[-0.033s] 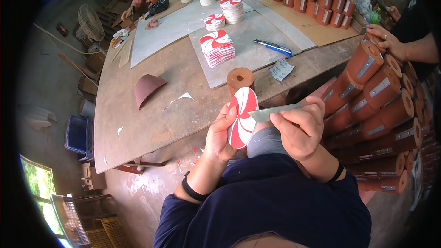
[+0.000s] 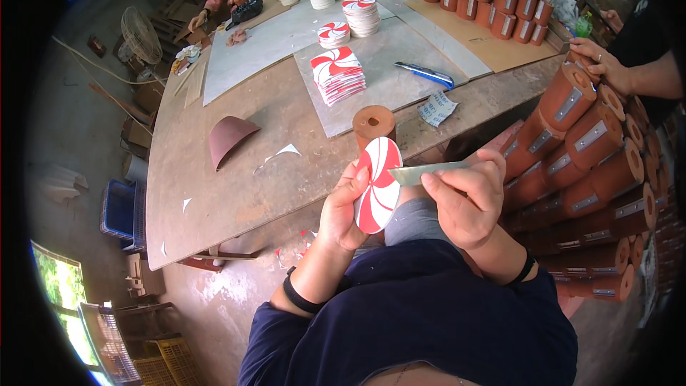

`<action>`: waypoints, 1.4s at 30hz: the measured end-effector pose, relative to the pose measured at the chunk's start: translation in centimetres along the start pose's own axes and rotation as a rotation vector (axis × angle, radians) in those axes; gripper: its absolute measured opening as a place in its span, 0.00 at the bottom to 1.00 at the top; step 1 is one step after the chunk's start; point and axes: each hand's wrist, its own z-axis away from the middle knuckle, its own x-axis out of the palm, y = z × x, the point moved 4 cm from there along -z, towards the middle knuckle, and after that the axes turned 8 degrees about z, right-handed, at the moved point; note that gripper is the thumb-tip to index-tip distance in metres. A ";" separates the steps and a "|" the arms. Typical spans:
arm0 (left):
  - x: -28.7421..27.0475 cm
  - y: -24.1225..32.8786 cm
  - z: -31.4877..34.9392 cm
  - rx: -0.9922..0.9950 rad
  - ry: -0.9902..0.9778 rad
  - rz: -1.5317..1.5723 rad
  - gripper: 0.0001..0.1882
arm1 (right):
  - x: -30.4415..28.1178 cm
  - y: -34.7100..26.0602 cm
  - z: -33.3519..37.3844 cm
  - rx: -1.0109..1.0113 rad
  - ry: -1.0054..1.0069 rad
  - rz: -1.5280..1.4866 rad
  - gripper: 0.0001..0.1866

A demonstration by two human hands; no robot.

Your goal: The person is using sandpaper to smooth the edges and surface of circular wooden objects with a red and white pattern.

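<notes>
My left hand [image 2: 343, 209] grips a round red-and-white swirl disc [image 2: 377, 189] by its left side, thumb on the printed face. The disc is tilted, nearly upright, in front of my lap. Between thumb and fingers of my right hand [image 2: 468, 196] is a flat grey metal blade [image 2: 421, 171] with a slanted tip. Its tip lies at the disc's right edge; whether it touches is hard to tell. Just beyond the disc stands a brown cylinder [image 2: 374, 121] with a hole in its top. Farther back sits a stack of square swirl-printed sheets [image 2: 339, 77].
A blue utility knife [image 2: 424, 75] and a crumpled paper piece [image 2: 437, 109] lie on the table. Behind are stacks of discs [image 2: 361, 18]. A curved brown piece [image 2: 230, 141] lies left. Piled brown cylinders [image 2: 572, 143] flank me on the right, where another person's hand [image 2: 600, 64] rests.
The disc has shifted down very slightly, and the blade's tip sits a little higher against its edge. Nothing else has visibly moved.
</notes>
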 end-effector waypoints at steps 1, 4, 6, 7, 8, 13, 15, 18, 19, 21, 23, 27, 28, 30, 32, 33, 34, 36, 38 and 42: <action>0.0 0.0 0.0 -0.017 -0.043 -0.004 0.26 | 0.1 0.0 0.0 -0.001 0.001 -0.001 0.13; 0.3 -0.1 0.0 -0.037 -0.082 -0.012 0.28 | 0.0 0.4 -0.2 0.041 0.022 0.001 0.14; 0.4 0.0 0.0 -0.031 -0.073 -0.016 0.29 | -0.2 0.6 -0.3 0.066 0.031 -0.012 0.14; 0.4 0.0 0.0 -0.026 -0.072 -0.008 0.29 | -0.3 0.6 -0.3 0.065 0.032 -0.014 0.14; 0.4 0.0 -0.1 -0.022 -0.073 0.001 0.30 | -0.4 0.6 -0.3 0.058 0.024 -0.034 0.14; 0.7 0.0 -0.3 -0.016 -0.115 0.008 0.31 | -0.6 -0.1 -0.3 0.018 -0.005 -0.089 0.15; 0.5 0.2 -0.4 -0.023 -0.129 0.015 0.32 | -0.5 -0.2 -0.4 0.019 0.005 -0.093 0.15; 0.0 0.1 -0.6 -0.085 -0.184 0.030 0.33 | -0.4 -0.2 -0.5 0.015 0.008 -0.079 0.16; -0.1 0.1 -0.5 -0.072 -0.168 0.021 0.34 | -0.4 -0.2 -0.6 0.015 0.009 -0.080 0.16; -0.1 0.1 -0.5 -0.060 -0.152 0.012 0.34 | -0.4 0.0 -0.6 0.017 0.017 -0.073 0.16; 0.3 0.2 -0.6 -0.065 -0.164 -0.001 0.35 | -0.7 -0.1 -0.6 0.012 0.012 -0.079 0.16; 0.4 0.1 -0.4 -0.061 -0.164 -0.002 0.35 | -0.6 -0.4 -0.7 -0.003 0.001 -0.082 0.15; 0.2 0.1 -0.5 -0.063 -0.161 -0.005 0.34 | -0.6 -0.4 -0.7 -0.003 0.001 -0.083 0.15; 0.2 0.0 -0.4 -0.066 -0.159 -0.008 0.34 | -0.6 -0.3 -0.7 -0.003 -0.003 -0.070 0.15; 0.6 -0.1 -0.3 -0.063 -0.201 -0.018 0.23 | -0.6 -0.3 -0.8 -0.002 0.001 -0.073 0.15; 0.9 -0.1 -0.1 -0.064 -0.202 -0.018 0.23 | -0.7 -0.2 -0.8 0.000 0.005 -0.076 0.15; 1.4 -0.1 0.0 -0.062 -0.193 -0.023 0.23 | -0.8 -0.3 -0.8 0.000 0.005 -0.074 0.15; 1.6 0.0 0.0 -0.056 -0.180 -0.026 0.23 | -1.0 -0.3 -0.8 0.008 -0.003 -0.104 0.16; 1.8 0.0 0.0 -0.060 -0.214 -0.027 0.22 | -1.0 -0.4 -0.8 0.004 -0.007 -0.110 0.16; 1.6 -0.1 0.0 -0.057 -0.203 -0.028 0.22 | -1.0 -0.4 -0.8 0.002 -0.008 -0.113 0.16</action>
